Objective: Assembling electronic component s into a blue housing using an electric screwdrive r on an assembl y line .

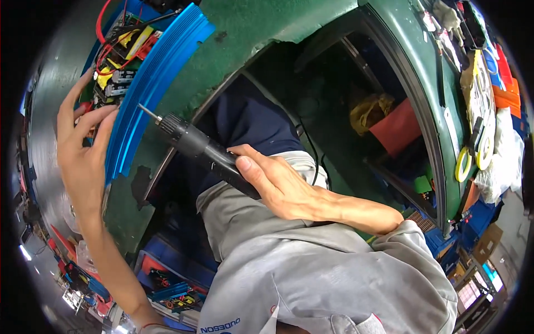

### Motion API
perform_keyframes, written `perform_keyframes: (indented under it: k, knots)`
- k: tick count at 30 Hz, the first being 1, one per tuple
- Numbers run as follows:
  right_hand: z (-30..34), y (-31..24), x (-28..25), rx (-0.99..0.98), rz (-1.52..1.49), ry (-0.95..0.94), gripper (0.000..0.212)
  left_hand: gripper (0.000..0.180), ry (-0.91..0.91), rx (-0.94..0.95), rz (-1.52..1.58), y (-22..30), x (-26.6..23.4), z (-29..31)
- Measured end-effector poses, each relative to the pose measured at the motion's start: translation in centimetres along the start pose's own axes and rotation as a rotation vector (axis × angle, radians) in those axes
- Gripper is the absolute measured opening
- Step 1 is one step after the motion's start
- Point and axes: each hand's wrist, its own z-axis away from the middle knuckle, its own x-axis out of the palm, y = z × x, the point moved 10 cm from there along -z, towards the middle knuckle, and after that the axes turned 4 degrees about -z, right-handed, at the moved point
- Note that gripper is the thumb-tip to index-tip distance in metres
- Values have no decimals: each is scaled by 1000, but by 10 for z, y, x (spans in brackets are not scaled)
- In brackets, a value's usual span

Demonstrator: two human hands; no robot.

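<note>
My right hand (278, 186) is wrapped around a black electric screwdriver (208, 153). The driver's thin metal bit (149, 113) points up and left, its tip over or against the ribbed blue metal housing (147, 89); contact is hard to judge. Beside the housing, a circuit board (119, 75) carries dark cylindrical capacitors, yellow parts and red wires. My left hand (83, 133) reaches in from the left with its fingers apart. Its fingertips lie at the near end of the board and the housing's inner edge, where some contact is hidden.
The green work surface (245, 28) has a cut-out around my lap, with a dark open drawer (384, 106) holding a red sheet (396, 127). Yellow-handled scissors (463, 164) and plastic bags lie at the right. More blue-housed boards (172, 292) sit in a bin at lower left.
</note>
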Motion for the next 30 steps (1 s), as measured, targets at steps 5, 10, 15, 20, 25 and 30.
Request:
perform_keyframes:
  k: [5,10,15,20,25,30]
  knots:
    - [-3,1,2,-25,-76,25,43,11,-58,3,91,-6,13,-8]
    - [1,3,3,39,-84,-32,58,12,-95,-50,103,-9,20,-8]
    - [3,-4,0,-35,132,97,45,11,-30,27,92,-4,19,-8]
    - [3,-29,-2,-239,330,259,39,11,-42,5,179,-14,23,-11]
    - [-1,4,10,176,-277,-91,55,6,-12,-14,309,-11,21,-12]
    - [7,23,28,461,-733,-254,91,7,-8,-64,374,-13,18,-7]
